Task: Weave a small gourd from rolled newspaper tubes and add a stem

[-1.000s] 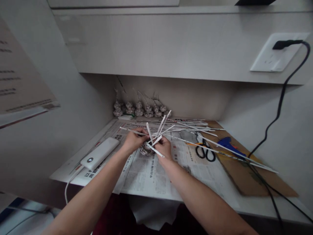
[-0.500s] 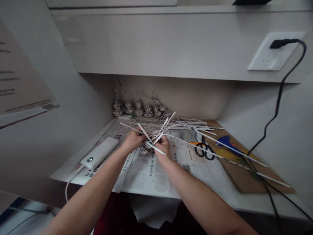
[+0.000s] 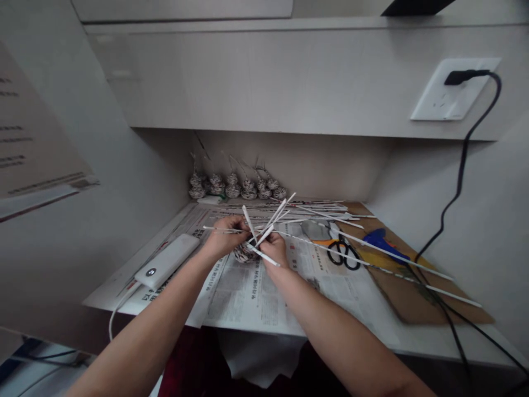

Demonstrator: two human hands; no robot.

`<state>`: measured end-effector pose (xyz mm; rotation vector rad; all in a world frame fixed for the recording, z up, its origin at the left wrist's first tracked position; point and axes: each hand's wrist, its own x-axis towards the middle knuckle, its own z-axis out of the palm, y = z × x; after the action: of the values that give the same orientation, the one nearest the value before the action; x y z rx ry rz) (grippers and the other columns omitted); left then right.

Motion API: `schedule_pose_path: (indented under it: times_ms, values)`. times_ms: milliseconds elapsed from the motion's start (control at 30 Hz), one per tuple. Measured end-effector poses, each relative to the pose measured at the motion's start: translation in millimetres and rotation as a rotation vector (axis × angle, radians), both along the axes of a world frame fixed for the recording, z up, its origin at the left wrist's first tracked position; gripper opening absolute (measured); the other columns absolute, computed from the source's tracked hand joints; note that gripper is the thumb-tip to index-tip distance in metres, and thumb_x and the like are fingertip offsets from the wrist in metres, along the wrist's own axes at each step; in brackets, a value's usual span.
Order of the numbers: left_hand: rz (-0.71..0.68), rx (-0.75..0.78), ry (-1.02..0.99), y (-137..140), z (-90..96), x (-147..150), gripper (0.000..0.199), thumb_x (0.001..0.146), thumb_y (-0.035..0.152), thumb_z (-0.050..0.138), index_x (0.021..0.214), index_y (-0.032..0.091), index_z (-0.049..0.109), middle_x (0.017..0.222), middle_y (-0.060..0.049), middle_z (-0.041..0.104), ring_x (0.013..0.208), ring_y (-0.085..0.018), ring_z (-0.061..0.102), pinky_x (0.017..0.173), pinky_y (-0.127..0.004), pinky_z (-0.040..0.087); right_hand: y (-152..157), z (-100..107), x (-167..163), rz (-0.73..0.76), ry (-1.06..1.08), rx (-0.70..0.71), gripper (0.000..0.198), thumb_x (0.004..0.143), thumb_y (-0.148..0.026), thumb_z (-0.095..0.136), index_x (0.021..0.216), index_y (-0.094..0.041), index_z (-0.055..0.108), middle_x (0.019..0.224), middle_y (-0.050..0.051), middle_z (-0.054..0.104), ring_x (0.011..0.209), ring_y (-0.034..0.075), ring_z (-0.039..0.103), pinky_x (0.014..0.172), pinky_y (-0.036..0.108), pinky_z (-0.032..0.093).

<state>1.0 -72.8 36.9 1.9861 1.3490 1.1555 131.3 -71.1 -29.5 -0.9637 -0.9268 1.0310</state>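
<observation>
Between my hands sits a round woven paper piece (image 3: 245, 253), with several white rolled-paper strips (image 3: 270, 230) fanning out of its top. My left hand (image 3: 228, 234) is closed with its fingers pinched on a paper strip at the weave's upper left. Another strip end juts out past that hand to the left. My right hand (image 3: 274, 249) is closed around the right side of the woven piece, thumb near the strips' base. One long strip (image 3: 314, 241) runs from the piece across the table to the right. My fingertips are partly hidden among the strips.
Newspaper (image 3: 235, 300) covers the table. A white power bank (image 3: 167, 262) with a cable lies left. To the right are black-handled scissors (image 3: 344, 255), a blue glue gun (image 3: 386, 245) and cardboard (image 3: 421, 298). Several woven gourds (image 3: 248, 189) and loose paper sticks (image 3: 326, 208) lie at the back.
A paper strip that slanted up near my left hand now stands more upright. My left hand has turned slightly, and the strip to its left lies flatter. The view has shifted a little.
</observation>
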Motion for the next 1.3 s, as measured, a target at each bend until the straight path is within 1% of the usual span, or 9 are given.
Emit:
schedule_pose_path:
  times_ms: [133, 333, 433, 533, 667, 867, 1000, 1100, 1300]
  values:
    - [-0.026, -0.012, -0.083, 1, -3.8, -1, 0.011, 0.064, 0.022, 0.066, 0.062, 0.017, 0.057, 0.063, 0.000, 0.065, 0.061, -0.014, 0.058, 0.057, -0.023, 0.043, -4, 6, -2, -0.012, 0.069, -0.044, 0.015, 0.060, -0.032, 0.069, 0.062, -0.019, 0.063, 0.056, -0.002, 0.065, 0.052, 0.015, 0.058, 0.050, 0.024, 0.044]
    - [-0.041, -0.052, -0.247, 1, -9.0, 1, 0.014, 0.067, 0.025, 0.068, 0.064, 0.017, 0.056, 0.069, -0.002, 0.069, 0.066, -0.016, 0.064, 0.063, -0.026, 0.048, -5, 7, -4, -0.035, 0.109, -0.078, 0.013, 0.058, -0.025, 0.066, 0.069, -0.020, 0.062, 0.060, -0.003, 0.066, 0.055, 0.015, 0.060, 0.052, 0.024, 0.047]
    - [-0.062, -0.033, -0.179, 3, -6.1, 1, 0.012, 0.065, 0.024, 0.069, 0.072, 0.016, 0.063, 0.072, -0.003, 0.070, 0.067, -0.017, 0.064, 0.064, -0.026, 0.049, -4, 5, -4, -0.050, 0.082, -0.076, 0.015, 0.059, -0.027, 0.067, 0.070, -0.020, 0.062, 0.062, -0.002, 0.067, 0.058, 0.016, 0.061, 0.054, 0.024, 0.047]
    - [-0.055, -0.046, -0.062, 7, 0.0, 0, 0.019, 0.063, 0.024, 0.071, 0.080, 0.017, 0.071, 0.078, -0.004, 0.073, 0.071, -0.020, 0.067, 0.066, -0.028, 0.049, -3, 3, -3, -0.056, 0.037, -0.072, 0.017, 0.059, -0.031, 0.069, 0.070, -0.019, 0.063, 0.065, -0.001, 0.068, 0.061, 0.016, 0.062, 0.056, 0.025, 0.047]
    - [0.017, -0.100, -0.005, 11, 1.9, -2, 0.015, 0.058, 0.026, 0.073, 0.070, 0.017, 0.073, 0.068, -0.004, 0.072, 0.067, -0.022, 0.067, 0.060, -0.028, 0.049, -5, 4, 0, -0.020, 0.007, -0.080, 0.021, 0.057, -0.035, 0.073, 0.068, -0.019, 0.064, 0.063, -0.001, 0.068, 0.059, 0.016, 0.061, 0.054, 0.025, 0.047]
    - [0.116, -0.219, -0.365, 2, -11.4, -6, 0.024, 0.058, 0.031, 0.074, 0.073, 0.013, 0.071, 0.065, -0.005, 0.070, 0.058, -0.018, 0.063, 0.060, -0.029, 0.049, -10, 15, 9, 0.088, -0.018, -0.078, 0.021, 0.059, -0.037, 0.071, 0.063, -0.017, 0.065, 0.056, -0.002, 0.064, 0.049, 0.013, 0.056, 0.050, 0.024, 0.045]
    - [0.140, -0.250, -0.496, -4, -15.3, -4, 0.024, 0.054, 0.027, 0.075, 0.072, 0.013, 0.069, 0.064, -0.004, 0.070, 0.058, -0.017, 0.062, 0.058, -0.028, 0.049, -11, 20, 16, 0.069, -0.243, 0.079, 0.009, 0.063, -0.027, 0.066, 0.061, -0.018, 0.063, 0.056, -0.003, 0.062, 0.053, 0.013, 0.055, 0.051, 0.023, 0.042]
    - [0.122, -0.251, -0.407, -3, -13.0, -2, 0.020, 0.054, 0.025, 0.073, 0.070, 0.014, 0.069, 0.061, -0.003, 0.068, 0.054, -0.016, 0.060, 0.054, -0.027, 0.047, -13, 23, 18, 0.036, -0.390, 0.179, 0.004, 0.065, -0.020, 0.061, 0.067, -0.019, 0.065, 0.061, -0.003, 0.063, 0.057, 0.014, 0.056, 0.054, 0.023, 0.042]
    - [0.139, -0.141, -0.112, -1, -4.0, -1, 0.020, 0.055, 0.030, 0.075, 0.068, 0.016, 0.070, 0.064, -0.004, 0.070, 0.060, -0.019, 0.062, 0.055, -0.027, 0.046, -13, 26, 21, 0.022, -0.475, 0.181, 0.008, 0.066, -0.022, 0.062, 0.071, -0.019, 0.069, 0.063, -0.001, 0.067, 0.059, 0.016, 0.059, 0.056, 0.025, 0.045]
